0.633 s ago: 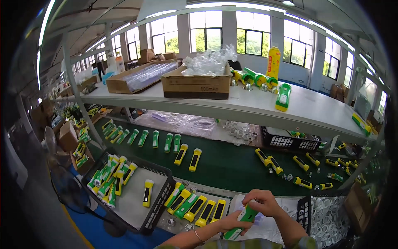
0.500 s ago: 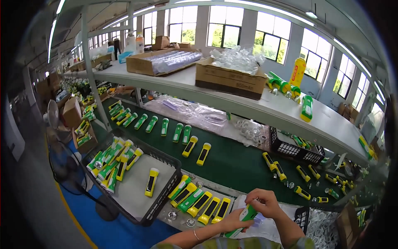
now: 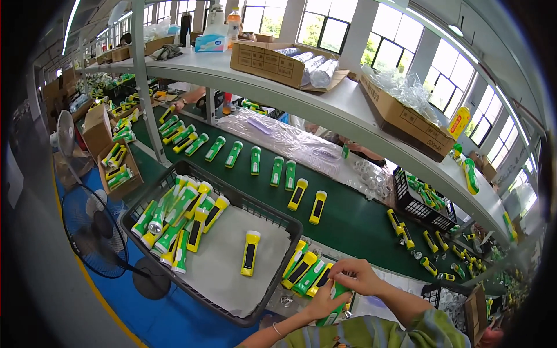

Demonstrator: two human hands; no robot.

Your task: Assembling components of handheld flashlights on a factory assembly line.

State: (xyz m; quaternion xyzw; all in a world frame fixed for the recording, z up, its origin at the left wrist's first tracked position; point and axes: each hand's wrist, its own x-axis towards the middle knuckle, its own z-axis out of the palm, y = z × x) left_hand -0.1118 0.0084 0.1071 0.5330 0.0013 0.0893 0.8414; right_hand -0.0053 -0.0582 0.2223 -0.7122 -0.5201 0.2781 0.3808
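The left grip [image 3: 324,301] was closed around the body of a green flashlight [image 3: 341,289], held at a slant. The right grip [image 3: 358,276] was bent over the flashlight's upper end, fingertips gathered; whether they pinched anything could not be determined. Immediately left, a row of yellow and green flashlights [image 3: 301,270] lay on the tabletop [image 3: 326,253]. Left of that row, a black crate [image 3: 255,207] contained piled flashlights [image 3: 168,217]. Beyond, further flashlights [image 3: 255,160] rested on a green surface [image 3: 243,188], beneath a shelf [image 3: 348,104] carrying cardboard boxes [image 3: 409,124].

Flashlights [image 3: 300,270] and crate [image 3: 282,269] block left, belt [image 3: 360,223] passable ahead.
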